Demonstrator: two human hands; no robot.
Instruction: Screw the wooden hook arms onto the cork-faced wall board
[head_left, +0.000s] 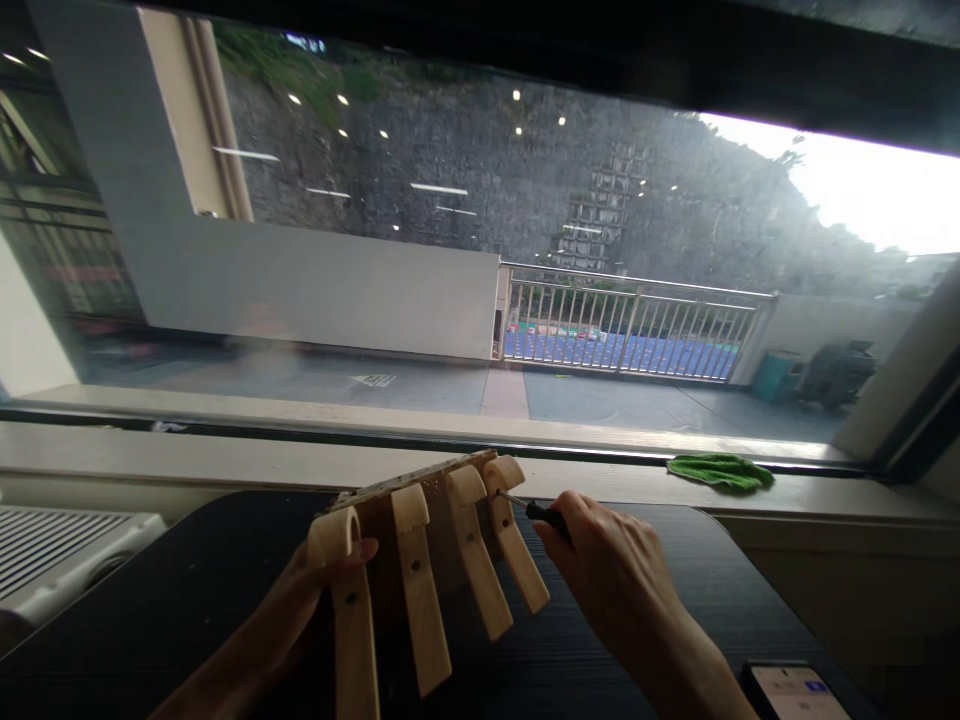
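Observation:
Above the dark table, a wooden rack [442,525] is tilted, with several pale curved wooden hooks [420,590] along its face. Dark holes show in the hooks. My left hand [319,565] is closed around the rack's left end, its thumb over the leftmost hook. A screwdriver [546,516] with a black handle sits in my closed right hand [600,540]. Its thin metal shaft points left, and the tip meets the upper hole of the rightmost hook. Whether a screw sits under the tip is too small to make out.
A phone [795,690] lies at the table's lower right. On the window sill [600,480] rests a green cloth [720,471]. A white slatted unit [71,560] stands left of the black table [225,560]. Behind the sill is a large window, with a railing [637,320] outside.

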